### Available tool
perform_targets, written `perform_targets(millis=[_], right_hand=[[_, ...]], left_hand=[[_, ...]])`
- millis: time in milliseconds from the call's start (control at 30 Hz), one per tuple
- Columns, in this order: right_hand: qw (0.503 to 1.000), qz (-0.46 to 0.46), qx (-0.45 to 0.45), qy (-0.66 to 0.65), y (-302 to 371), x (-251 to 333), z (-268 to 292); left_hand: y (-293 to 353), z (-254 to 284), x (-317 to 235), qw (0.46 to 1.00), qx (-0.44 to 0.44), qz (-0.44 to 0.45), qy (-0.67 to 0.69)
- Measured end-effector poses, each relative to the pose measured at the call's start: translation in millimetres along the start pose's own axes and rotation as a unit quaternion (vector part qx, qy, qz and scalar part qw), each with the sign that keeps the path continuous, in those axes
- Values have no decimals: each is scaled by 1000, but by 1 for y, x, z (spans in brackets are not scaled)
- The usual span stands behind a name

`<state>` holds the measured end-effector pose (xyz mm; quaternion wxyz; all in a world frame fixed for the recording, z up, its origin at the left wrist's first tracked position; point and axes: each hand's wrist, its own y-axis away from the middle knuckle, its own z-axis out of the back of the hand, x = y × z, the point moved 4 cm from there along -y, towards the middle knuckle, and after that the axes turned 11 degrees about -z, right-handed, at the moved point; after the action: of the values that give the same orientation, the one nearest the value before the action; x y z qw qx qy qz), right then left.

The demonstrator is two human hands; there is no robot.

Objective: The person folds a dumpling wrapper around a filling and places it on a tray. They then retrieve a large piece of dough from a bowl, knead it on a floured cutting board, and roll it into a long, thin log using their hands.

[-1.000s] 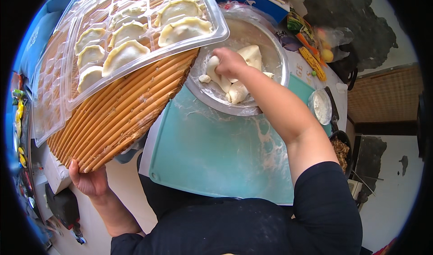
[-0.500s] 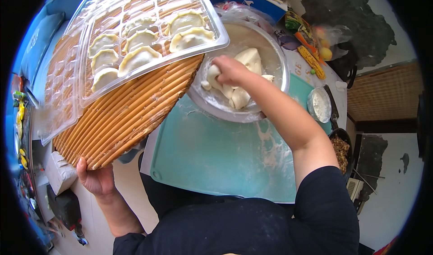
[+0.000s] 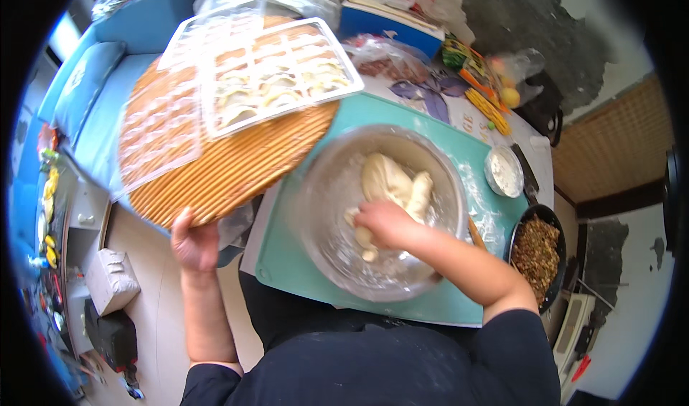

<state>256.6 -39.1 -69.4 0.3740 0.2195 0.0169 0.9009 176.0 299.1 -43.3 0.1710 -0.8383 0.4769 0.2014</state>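
Dough [image 3: 387,180] is in the big bowl [image 3: 324,239], on the mat [image 3: 291,264] over the tabletop [image 3: 529,131]. Main lump sits toward the far side; a roll [image 3: 419,196] lies just right of it, long axis running away from the person, far end leaning slightly right. Right hand [image 3: 387,225] is inside the bowl, grip closed on a smaller piece [image 3: 365,239] — its near end points at the person. Fingertips partly hidden, exact contact hard to read.

Left grip [image 3: 195,246] pinches the round board [image 3: 237,187] at its near edge — thumb visible, fingers tucked underneath. Dumplings [image 3: 281,97] fill near pockets of the tray [image 3: 341,54]; far pockets are blurry. Small bowl [image 3: 495,156] holds white powder [image 3: 508,176], pan [image 3: 561,254] a brown chopped mix [image 3: 535,255]. Brown stick [image 3: 474,231] half hidden by bowl and forearm.
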Motion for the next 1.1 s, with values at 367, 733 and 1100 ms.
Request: perform_targets(millis=[367, 733, 1100], right_hand=[[999, -2, 19, 42, 72, 15, -6], [1000, -8, -1, 3, 72, 1, -19], [999, -39, 30, 7, 70, 4, -15]], left_hand=[[4, -42, 89, 997, 34, 68, 29], [37, -75, 84, 993, 72, 93, 31], [1, -122, 161, 971, 150, 184, 33]])
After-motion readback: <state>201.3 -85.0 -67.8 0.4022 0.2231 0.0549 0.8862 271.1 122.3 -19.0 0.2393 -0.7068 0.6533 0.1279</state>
